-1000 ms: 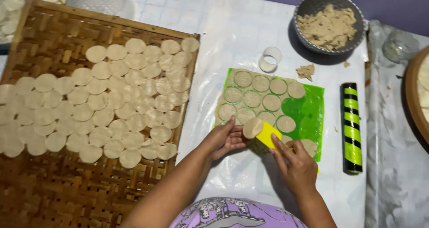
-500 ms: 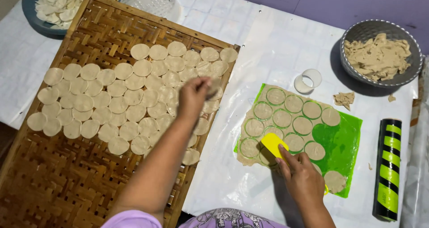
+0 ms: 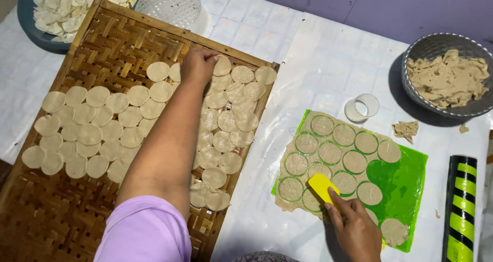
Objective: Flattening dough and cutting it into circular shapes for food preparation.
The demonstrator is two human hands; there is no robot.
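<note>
My left hand (image 3: 197, 65) reaches over the woven bamboo tray (image 3: 56, 210), its fingers pressing a pale round dough disc (image 3: 222, 66) at the far edge of the rows. Many dough discs (image 3: 102, 133) cover the tray. My right hand (image 3: 355, 226) grips a yellow scraper (image 3: 322, 186), whose blade lies on the cut dough sheet (image 3: 334, 154) spread on a green plastic mat (image 3: 403, 182). Circles are cut into that sheet.
A white ring cutter (image 3: 362, 107) sits beyond the mat. A grey bowl of dough scraps (image 3: 449, 77) stands far right, a black-and-green striped roll (image 3: 460, 210) at the right edge. A blue dish of discs (image 3: 67, 10) and a white mesh cover (image 3: 172, 5) lie behind the tray.
My left hand carried a disc from the green mat across to the tray and now sets it at the far edge. My right hand stayed on the mat with the scraper.
</note>
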